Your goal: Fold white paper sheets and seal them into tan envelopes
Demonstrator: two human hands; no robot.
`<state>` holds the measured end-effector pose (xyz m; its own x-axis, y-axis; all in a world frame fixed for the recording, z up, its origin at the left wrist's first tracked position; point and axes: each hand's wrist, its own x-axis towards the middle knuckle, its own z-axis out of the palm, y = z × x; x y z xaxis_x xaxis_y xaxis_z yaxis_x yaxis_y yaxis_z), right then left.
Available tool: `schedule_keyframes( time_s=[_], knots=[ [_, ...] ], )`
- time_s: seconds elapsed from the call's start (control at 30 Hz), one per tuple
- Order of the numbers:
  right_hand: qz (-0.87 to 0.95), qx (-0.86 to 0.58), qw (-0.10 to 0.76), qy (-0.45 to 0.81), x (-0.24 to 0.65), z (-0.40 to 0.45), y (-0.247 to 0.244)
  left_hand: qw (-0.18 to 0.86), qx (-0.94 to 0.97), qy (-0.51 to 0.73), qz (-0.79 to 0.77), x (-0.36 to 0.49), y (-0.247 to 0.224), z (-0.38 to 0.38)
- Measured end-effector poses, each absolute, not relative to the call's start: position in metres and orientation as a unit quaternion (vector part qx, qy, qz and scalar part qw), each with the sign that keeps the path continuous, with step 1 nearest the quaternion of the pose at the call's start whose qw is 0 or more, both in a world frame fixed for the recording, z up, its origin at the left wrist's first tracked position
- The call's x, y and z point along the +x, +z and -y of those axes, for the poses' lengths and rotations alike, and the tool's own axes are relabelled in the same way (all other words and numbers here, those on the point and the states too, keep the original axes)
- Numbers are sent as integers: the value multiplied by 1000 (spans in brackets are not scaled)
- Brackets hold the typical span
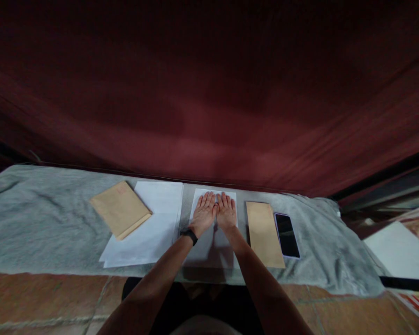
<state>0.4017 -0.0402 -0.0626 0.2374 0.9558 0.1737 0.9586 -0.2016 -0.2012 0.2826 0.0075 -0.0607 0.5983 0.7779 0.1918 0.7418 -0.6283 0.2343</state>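
Observation:
Both palms rest side by side on a white sheet of paper [204, 251] in the middle of the grey cloth. My left hand [203, 215] lies flat with its fingers stretched forward; a dark band circles that wrist. Beside it, my right hand [226, 213] is also flat, fingers extended, thumbs close together. Left of the sheet is a stack of white papers [157, 232], with brown envelopes [120, 208] lying at an angle partly over it. Another brown envelope [264, 235] lies right of my right hand.
A phone [287, 235] with a dark screen and purple edge lies beyond the right envelope. Grey cloth [49, 223] covers the long narrow surface. A dark red upright surface [209, 116] borders its far side. Tiled floor [49, 298] shows in front.

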Motion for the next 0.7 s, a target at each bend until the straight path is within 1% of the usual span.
schedule_keyframes(
  time_s=[0.13, 0.3, 0.53, 0.7],
  knots=[
    [622, -774, 118, 0, 403, 41, -63, 67, 908, 114, -398, 286, -60, -19],
    [619, -775, 129, -10, 403, 41, -66, 47, 913, 119, -389, 277, -64, -27],
    [612, -779, 138, -11, 404, 39, -69, 38, 897, 106, -427, 276, -62, -28],
    [590, -790, 168, -28, 404, 40, -76, 34, 881, 104, -461, 270, -61, -30]
  ],
)
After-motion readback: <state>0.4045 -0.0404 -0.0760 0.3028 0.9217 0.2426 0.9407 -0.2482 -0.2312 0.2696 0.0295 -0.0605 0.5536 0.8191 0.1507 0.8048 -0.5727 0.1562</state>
